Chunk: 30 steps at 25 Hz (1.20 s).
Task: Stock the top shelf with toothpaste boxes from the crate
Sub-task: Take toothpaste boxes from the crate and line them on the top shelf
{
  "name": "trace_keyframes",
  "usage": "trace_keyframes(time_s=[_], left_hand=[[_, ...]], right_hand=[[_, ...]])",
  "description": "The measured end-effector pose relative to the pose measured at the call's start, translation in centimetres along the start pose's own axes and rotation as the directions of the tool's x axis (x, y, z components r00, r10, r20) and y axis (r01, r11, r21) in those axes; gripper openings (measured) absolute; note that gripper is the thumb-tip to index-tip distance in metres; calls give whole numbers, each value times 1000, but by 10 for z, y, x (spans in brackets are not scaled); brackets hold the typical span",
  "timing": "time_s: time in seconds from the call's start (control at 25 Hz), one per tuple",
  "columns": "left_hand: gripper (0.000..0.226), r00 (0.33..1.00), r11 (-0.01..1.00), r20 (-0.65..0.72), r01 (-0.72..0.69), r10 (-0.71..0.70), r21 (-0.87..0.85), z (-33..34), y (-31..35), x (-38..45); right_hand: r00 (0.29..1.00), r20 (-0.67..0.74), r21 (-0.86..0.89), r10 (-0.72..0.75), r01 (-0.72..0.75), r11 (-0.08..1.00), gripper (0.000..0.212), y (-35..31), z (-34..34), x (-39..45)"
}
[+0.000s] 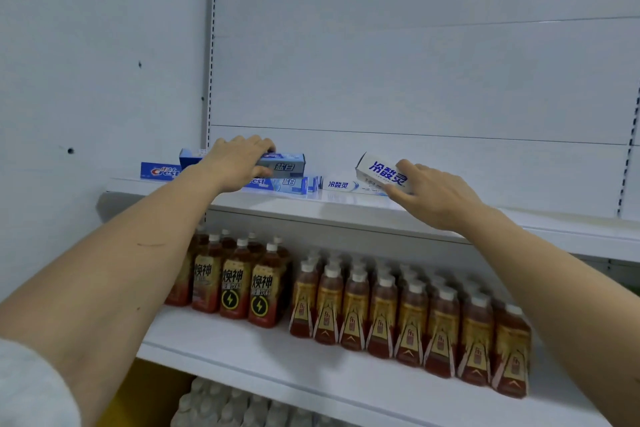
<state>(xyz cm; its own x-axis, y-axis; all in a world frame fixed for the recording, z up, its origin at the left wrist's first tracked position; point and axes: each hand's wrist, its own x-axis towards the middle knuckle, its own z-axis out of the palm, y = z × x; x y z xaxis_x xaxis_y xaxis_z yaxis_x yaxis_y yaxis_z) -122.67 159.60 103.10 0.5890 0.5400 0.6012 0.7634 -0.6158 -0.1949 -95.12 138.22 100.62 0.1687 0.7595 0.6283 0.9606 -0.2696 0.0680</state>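
Note:
Both arms reach up to the white top shelf (346, 210). My left hand (239, 163) grips a blue toothpaste box (285, 165), which rests on top of another blue box (280, 185). One more blue Crest box (159, 171) lies at the shelf's far left. My right hand (429, 196) holds a white toothpaste box (382, 170) with blue lettering, tilted up just above a flat white box (343, 185) lying on the shelf. The crate is out of view.
The shelf below holds dark energy-drink bottles (239, 291) on the left and rows of red tea bottles (408, 319) to the right. White-capped bottles (235, 406) stand on the lowest level. The top shelf's right half (554, 222) carries nothing.

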Motion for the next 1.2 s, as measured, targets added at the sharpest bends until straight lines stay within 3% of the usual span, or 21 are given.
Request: trace_keyframes(time_s=[0.32,0.52,0.64,0.84,1.04,1.2], left_hand=[[37,969,975,241,1,54,-220,55,-34,62],[50,907,839,401,115,129,-532,74,-52,83],[72,934,824,339,104,111,-557,56,-50,90],[69,988,758,145,54,54,-650,35,-11,124],[58,987,830,153,44,50,-555,49,47,162],[61,980,859,199,83,22,-506,63,77,187]], right_hand=[[1000,28,-66,2,0,998,44,14,28,63],[998,61,-212,17,-3,977,45,32,42,84],[994,91,-221,64,-42,974,49,48,46,98],[975,198,-211,100,-58,976,52,72,55,124],[923,361,-169,134,-77,983,44,108,82,154],[880,459,-260,126,-2,966,43,138,94,182]])
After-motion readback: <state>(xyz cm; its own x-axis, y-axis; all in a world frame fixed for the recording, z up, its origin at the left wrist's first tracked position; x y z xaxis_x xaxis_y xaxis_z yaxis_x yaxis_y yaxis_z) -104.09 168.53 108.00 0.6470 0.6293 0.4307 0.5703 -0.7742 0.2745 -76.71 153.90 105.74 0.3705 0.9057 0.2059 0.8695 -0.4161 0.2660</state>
